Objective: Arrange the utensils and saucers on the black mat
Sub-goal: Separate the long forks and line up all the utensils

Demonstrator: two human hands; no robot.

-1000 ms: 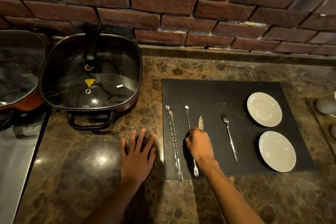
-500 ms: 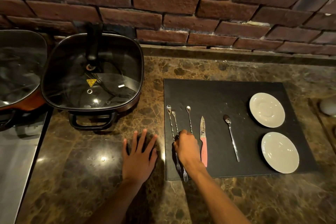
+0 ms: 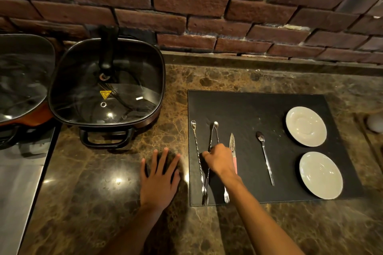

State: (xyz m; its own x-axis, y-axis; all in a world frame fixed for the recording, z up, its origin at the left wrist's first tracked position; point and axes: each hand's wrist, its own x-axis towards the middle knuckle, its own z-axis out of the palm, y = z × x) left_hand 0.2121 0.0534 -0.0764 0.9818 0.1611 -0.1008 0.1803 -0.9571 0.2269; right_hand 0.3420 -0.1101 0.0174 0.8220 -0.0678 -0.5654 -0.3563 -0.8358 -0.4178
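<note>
A black mat (image 3: 248, 107) lies on the marble counter. On its left side are three long twisted bar spoons with fork ends: one (image 3: 196, 147) leftmost, a middle one (image 3: 211, 141) tilted across it, and a third (image 3: 216, 130). My right hand (image 3: 219, 158) is closed on the middle bar spoon's stem. A pink-handled knife (image 3: 232, 143) lies just right of my hand, partly hidden. A small spoon (image 3: 265, 157) lies further right. Two white saucers (image 3: 306, 126) (image 3: 320, 175) sit on the mat's right side. My left hand (image 3: 160, 178) rests flat on the counter, fingers spread.
A square black electric pan with a glass lid (image 3: 107, 89) stands to the left of the mat, another lidded pan (image 3: 20, 76) beyond it. A brick wall (image 3: 207, 10) closes the back. A wooden tray with a white object (image 3: 376, 123) sits at the right edge.
My right hand left the knife, moved left to the bar spoons and took the middle one, whose top has swung right toward the third spoon. The left hand stayed flat.
</note>
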